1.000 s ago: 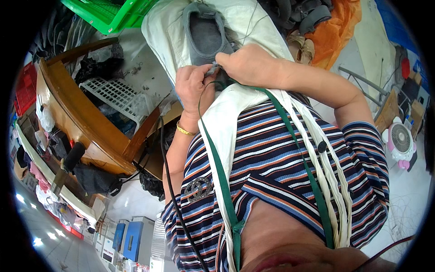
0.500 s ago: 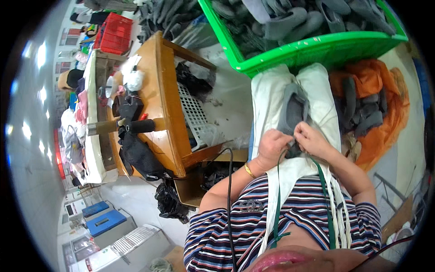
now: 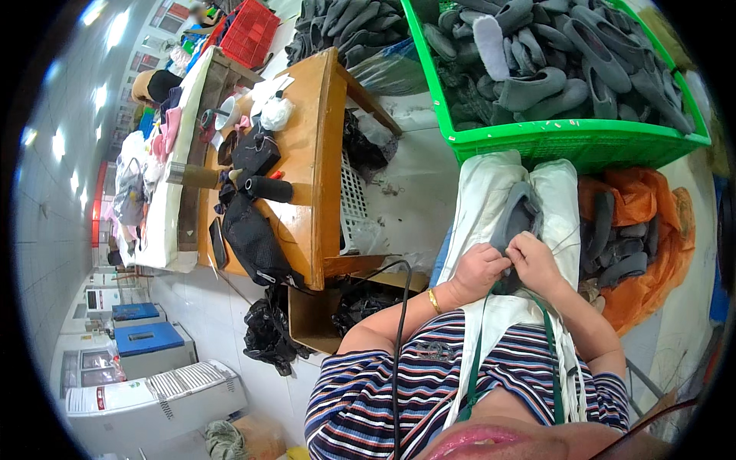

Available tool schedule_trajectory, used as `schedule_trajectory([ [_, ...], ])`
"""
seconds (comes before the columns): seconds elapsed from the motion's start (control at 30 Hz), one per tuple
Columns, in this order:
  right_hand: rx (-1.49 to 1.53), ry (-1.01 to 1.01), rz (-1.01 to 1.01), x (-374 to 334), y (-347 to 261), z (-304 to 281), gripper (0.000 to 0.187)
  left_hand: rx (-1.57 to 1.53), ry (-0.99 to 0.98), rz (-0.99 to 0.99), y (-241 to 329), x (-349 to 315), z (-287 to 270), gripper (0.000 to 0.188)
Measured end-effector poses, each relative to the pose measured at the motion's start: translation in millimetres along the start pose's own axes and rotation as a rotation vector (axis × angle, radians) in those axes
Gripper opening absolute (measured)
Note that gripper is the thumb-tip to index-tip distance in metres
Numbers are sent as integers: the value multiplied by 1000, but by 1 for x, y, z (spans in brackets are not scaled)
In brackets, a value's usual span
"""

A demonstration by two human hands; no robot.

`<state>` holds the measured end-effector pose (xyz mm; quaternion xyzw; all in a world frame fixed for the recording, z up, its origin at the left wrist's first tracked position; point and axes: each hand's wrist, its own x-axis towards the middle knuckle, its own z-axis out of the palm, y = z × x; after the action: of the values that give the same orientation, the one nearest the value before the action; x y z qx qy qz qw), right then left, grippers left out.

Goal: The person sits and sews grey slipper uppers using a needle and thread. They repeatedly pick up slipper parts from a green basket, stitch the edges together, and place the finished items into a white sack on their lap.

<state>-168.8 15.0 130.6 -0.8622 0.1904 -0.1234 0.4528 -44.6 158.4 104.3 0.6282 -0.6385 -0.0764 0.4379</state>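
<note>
A grey slip-on shoe [image 3: 515, 211] lies on the white apron [image 3: 477, 184] across my lap, its opening facing up. My left hand [image 3: 479, 270] is closed, thumb and fingertips pinched at the shoe's near end. Pressed close beside it, my right hand [image 3: 534, 262] pinches the same end. The two sets of fingertips almost touch. Whatever fine piece lies between them is too small to make out. More dark grey material shows below my hands, partly covered by them.
Beyond my knees stands a green crate [image 3: 537, 138] full of grey shoes. To the right, an orange sack [image 3: 652, 287] holds more grey pieces. On the left is a wooden table [image 3: 307, 207] with a black bag [image 3: 257, 241]. A cardboard box [image 3: 310, 322] sits below it.
The view has shifted, so the scene appears further right and lower, with more of the green crate showing. My hands stay pinched together at the shoe's near end.
</note>
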Motion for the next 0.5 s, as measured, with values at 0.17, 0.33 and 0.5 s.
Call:
schedule_trajectory([
  [0.17,13,358,-68,38,12,3,12,21,-87,18,-11,5,15,25],
  [0.33,754,-164,496,40,10,-27,22,15,-106,-257,0,7,12,17],
  [0.5,634,252,124,39,-20,-144,23,-94,-74,-212,-5,3,22,27],
])
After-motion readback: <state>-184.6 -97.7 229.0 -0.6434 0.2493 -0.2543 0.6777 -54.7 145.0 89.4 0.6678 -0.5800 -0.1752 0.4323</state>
